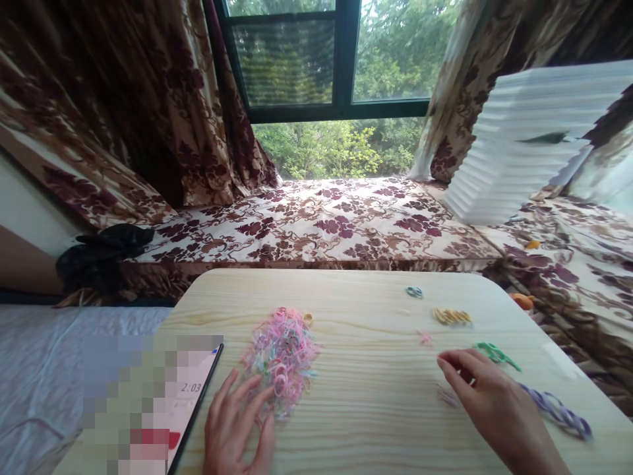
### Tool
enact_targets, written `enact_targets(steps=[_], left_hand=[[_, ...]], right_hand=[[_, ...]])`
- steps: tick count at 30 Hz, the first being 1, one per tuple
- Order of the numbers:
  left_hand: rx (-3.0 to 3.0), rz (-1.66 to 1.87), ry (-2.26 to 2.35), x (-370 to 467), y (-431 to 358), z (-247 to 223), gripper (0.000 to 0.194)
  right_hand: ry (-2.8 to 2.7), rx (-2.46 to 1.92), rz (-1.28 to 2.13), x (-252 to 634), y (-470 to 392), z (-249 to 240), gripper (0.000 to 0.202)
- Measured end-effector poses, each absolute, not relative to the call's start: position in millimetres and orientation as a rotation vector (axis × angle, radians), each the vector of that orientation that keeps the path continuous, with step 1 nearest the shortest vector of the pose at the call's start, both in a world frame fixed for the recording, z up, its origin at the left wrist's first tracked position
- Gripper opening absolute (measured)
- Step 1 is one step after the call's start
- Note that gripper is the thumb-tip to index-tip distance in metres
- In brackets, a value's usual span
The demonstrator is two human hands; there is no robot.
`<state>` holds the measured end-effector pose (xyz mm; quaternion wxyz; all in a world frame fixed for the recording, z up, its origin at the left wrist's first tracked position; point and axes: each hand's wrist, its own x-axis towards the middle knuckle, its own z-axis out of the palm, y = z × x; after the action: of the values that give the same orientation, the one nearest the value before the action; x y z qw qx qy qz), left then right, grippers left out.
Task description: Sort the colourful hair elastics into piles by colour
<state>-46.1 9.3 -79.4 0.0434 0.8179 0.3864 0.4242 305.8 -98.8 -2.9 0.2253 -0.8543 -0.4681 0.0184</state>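
A loose heap of pink and pastel bands [285, 356] lies left of centre on the pale wooden table [366, 409]. My left hand [240, 422] rests at its lower left edge, fingers spread. On the right, my right hand [475, 382] has thumb and fingertips pressed together; whatever they may hold is too small to make out. Close by are a green bunch [497, 356], a purple chain-like row [561, 414], a yellow row [451, 316], a small pink bunch [424, 338] and pale purple pieces [446, 396]. Grey-blue bands [414, 291] lie farther back.
A tablet-like screen [190, 396] stands at the left edge of the table. Behind is a flower-patterned ledge [336, 224] below a window. A tall stack of white sheets [534, 145] is at the back right; a black bag [106, 254] sits back left.
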Motion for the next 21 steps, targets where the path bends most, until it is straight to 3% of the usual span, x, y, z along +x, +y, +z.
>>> enact_targets(steps=[15,21], left_hand=[[2.583,1.256,1.138,-51.3,12.2,-82.1,0.034],[2.435,1.211,1.283,-44.5,1.7,-71.3,0.033]], right_hand=[[-1.274,-2.48,0.029,319.3,-72.9,1.8,0.041],[-1.444,-2.264,0.052,291.6,-80.5,-6.4,0.041]])
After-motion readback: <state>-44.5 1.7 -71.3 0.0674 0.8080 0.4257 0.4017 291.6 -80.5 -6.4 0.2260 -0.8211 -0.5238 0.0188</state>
